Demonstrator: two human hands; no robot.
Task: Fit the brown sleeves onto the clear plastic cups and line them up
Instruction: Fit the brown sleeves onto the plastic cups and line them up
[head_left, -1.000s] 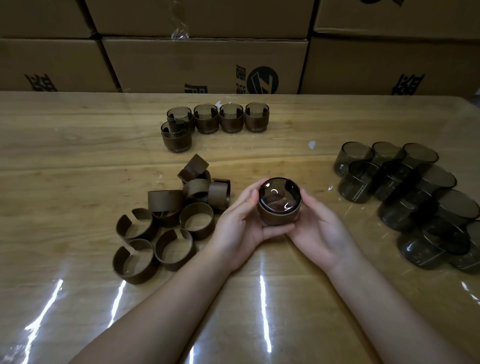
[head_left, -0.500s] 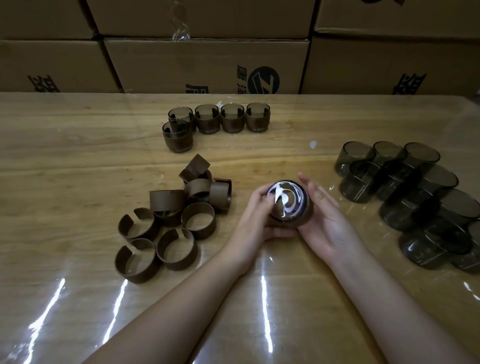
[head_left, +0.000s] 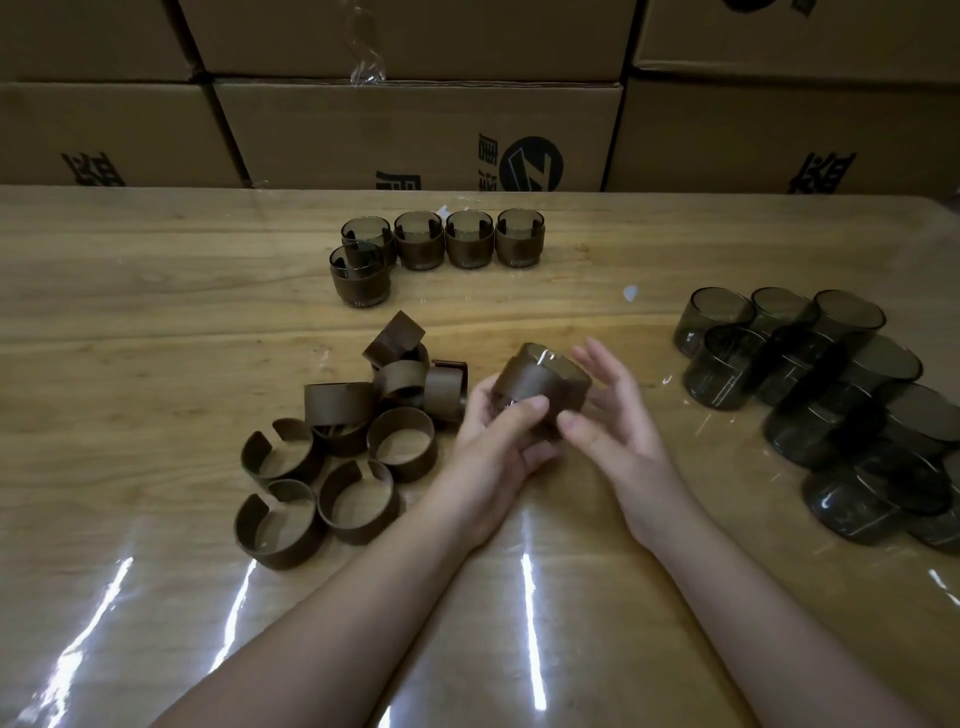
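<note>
Stacked cardboard boxes (head_left: 415, 135) fill the whole 12 o'clock band behind the desk (head_left: 130, 322), a wide wooden top under a glossy clear film that throws white streaks toward 6 o'clock.

At 3 o'clock lies the heap of bare cups (head_left: 831, 395), dark-tinted clear plastic, crowded against one another, some upright and some tipped on their sides.

At 9 o'clock of the hands sits the pile of loose sleeves (head_left: 343, 441), brown open bands with a gap in each; some lie flat on the desk, others are propped on edge or stacked on their neighbours.

Toward 12 o'clock stands the row of finished cups (head_left: 444, 239), four sleeved ones side by side and touching, with a fifth sleeved cup (head_left: 361, 278) just in front of the row's left end.

The left hand (head_left: 498, 441) comes in from 7 o'clock; its grip is closed round the sleeved cup in hand (head_left: 540, 387), thumb across the brown band, fingers beneath. That cup is held above the desk at the centre, tilted with its clear rim toward 1 o'clock.

The right hand (head_left: 613, 415) comes in from 5 o'clock; its grip is wide, fingers spread and nearly straight just beside the cup's right flank, thumb tip at the lower edge of the band.
</note>
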